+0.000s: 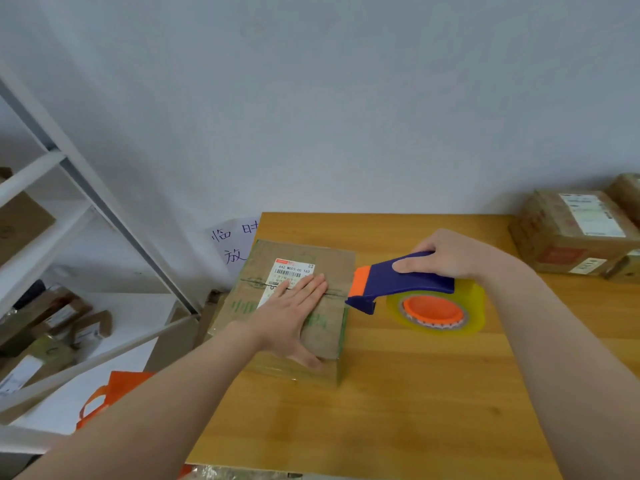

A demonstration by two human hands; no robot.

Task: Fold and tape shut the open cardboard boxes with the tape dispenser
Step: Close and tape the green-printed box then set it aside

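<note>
Pressing flat cardboard box [313, 268], left hand [291, 313]; right hand [450, 254] grips plastic tape dispenser [398, 282].

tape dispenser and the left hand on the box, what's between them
Head view: only a short strip of the cardboard box, crossed by its flap seam, lies between the left hand and the tape dispenser.

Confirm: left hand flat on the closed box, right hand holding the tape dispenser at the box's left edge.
Wrong edge. The head view shows the right hand holding the tape dispenser at the right edge of the box; the left hand does lie flat on it.
</note>
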